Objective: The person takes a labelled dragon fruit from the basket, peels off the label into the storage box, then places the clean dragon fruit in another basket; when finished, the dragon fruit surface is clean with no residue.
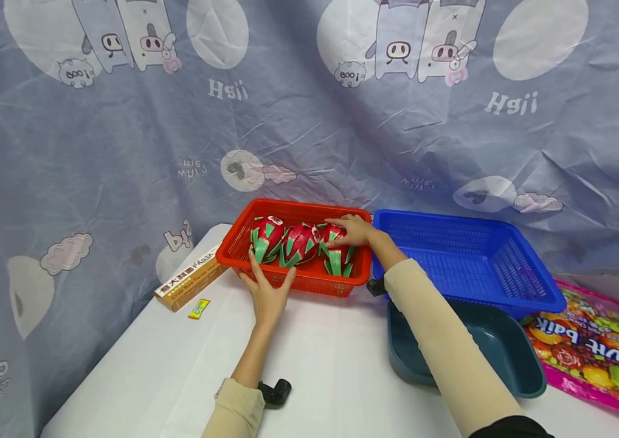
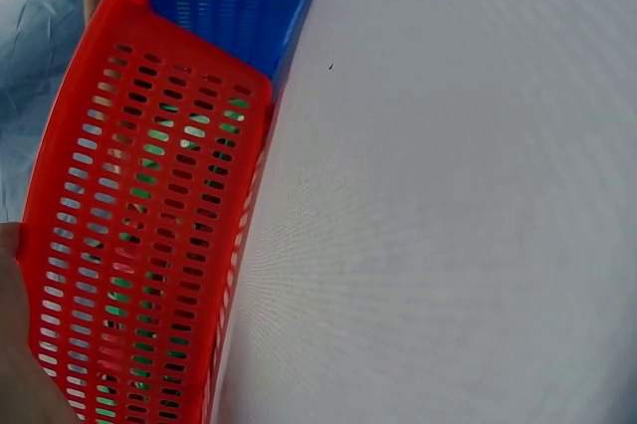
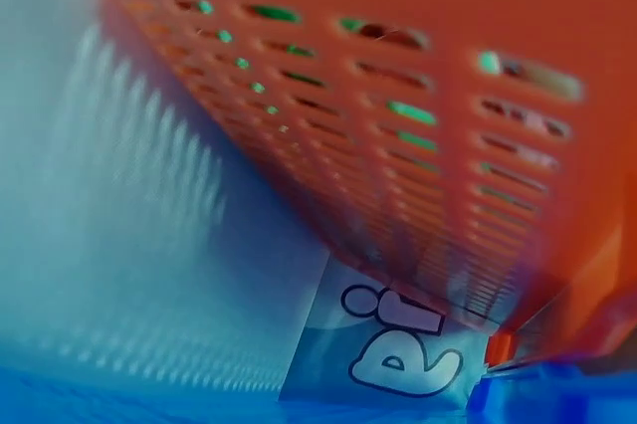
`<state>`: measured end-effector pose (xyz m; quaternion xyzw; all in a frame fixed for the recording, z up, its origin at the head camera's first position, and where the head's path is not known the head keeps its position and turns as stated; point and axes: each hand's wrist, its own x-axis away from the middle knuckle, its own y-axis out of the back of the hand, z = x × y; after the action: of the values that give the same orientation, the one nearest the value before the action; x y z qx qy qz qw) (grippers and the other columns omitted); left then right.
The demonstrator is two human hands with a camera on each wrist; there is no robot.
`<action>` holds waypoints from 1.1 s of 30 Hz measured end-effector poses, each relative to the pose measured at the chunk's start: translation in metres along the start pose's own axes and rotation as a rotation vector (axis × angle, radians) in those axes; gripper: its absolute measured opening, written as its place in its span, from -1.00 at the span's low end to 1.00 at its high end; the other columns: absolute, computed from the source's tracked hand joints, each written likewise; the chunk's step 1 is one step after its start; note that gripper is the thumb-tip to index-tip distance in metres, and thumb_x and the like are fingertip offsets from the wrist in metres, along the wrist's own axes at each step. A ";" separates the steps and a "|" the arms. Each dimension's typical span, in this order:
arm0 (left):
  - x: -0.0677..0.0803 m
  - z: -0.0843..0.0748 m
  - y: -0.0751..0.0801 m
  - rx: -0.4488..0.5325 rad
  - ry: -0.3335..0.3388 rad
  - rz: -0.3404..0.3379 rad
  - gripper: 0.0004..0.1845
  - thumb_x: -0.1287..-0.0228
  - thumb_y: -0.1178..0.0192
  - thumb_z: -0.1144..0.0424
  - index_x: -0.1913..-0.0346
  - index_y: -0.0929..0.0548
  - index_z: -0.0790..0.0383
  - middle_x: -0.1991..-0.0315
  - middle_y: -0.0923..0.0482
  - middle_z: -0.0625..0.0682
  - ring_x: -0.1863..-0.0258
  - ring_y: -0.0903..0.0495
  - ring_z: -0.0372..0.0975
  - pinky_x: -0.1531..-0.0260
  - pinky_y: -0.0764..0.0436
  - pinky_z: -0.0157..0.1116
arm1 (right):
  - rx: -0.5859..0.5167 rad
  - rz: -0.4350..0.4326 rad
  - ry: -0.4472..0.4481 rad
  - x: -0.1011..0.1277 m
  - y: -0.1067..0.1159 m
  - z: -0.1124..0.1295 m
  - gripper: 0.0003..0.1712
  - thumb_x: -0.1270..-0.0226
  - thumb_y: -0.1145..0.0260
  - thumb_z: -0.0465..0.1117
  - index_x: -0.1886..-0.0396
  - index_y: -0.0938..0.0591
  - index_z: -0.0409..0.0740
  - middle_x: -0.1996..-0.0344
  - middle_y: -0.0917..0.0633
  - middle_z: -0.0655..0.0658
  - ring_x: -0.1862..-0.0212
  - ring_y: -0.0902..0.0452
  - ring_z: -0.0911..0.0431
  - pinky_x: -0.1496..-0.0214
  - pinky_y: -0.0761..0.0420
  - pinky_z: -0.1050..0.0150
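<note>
A red basket (image 1: 315,283) at the back of the white table holds three red-and-green dragon fruits. My left hand (image 1: 268,292) lies against the basket's front wall with straight, spread fingers that reach up to the rim, near the left dragon fruit (image 1: 267,239). My right hand (image 1: 354,231) reaches in from the right and grips the top of the right dragon fruit (image 1: 339,260). The middle dragon fruit (image 1: 300,243) lies untouched between them. The left wrist view shows the red basket's slotted wall (image 2: 139,245), green showing through. The right wrist view is a blurred close-up of the same basket (image 3: 398,96).
A blue basket (image 1: 473,258) stands right of the red one, a teal basin (image 1: 506,356) in front of it. A colourful candy bag (image 1: 599,356) lies at the far right. A pasta box (image 1: 189,283) and a small yellow packet (image 1: 199,308) lie left. A printed curtain hangs behind.
</note>
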<state>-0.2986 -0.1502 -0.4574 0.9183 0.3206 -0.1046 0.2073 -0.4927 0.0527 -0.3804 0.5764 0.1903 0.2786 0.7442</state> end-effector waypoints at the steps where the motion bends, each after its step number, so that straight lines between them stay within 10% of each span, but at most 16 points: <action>1: 0.000 0.000 0.000 0.000 -0.001 0.001 0.11 0.21 -0.14 -0.43 -0.36 0.30 -0.36 -0.36 0.57 0.25 -0.35 0.30 0.10 -0.10 -0.28 0.09 | 0.012 0.003 0.002 0.000 0.000 0.000 -0.02 0.08 -0.19 0.42 -0.36 -0.14 0.25 -0.29 -0.19 -0.23 -0.29 -0.03 -0.16 -0.24 -0.10 -0.17; 18: 0.000 -0.001 0.001 0.006 -0.001 0.015 0.10 0.18 -0.14 -0.42 -0.38 0.27 -0.31 -0.35 0.55 0.30 -0.34 0.26 0.16 -0.10 -0.26 0.11 | 0.039 -0.022 0.014 0.000 -0.001 0.001 -0.02 0.09 -0.17 0.44 -0.34 -0.19 0.19 -0.21 -0.34 -0.23 -0.25 -0.19 -0.08 -0.22 -0.21 -0.08; 33: 0.000 -0.001 0.000 0.012 0.005 0.017 0.09 0.16 -0.17 -0.38 -0.37 0.28 -0.34 -0.34 0.51 0.36 -0.33 0.19 0.20 -0.06 -0.30 0.12 | -0.023 -0.466 0.069 0.030 0.005 0.001 -0.10 0.28 -0.35 0.40 -0.20 -0.38 0.34 -0.18 -0.34 -0.21 -0.18 -0.24 -0.13 -0.16 -0.30 -0.08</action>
<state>-0.2985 -0.1493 -0.4563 0.9226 0.3125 -0.1023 0.2017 -0.4698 0.0721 -0.3740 0.4985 0.3404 0.1212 0.7880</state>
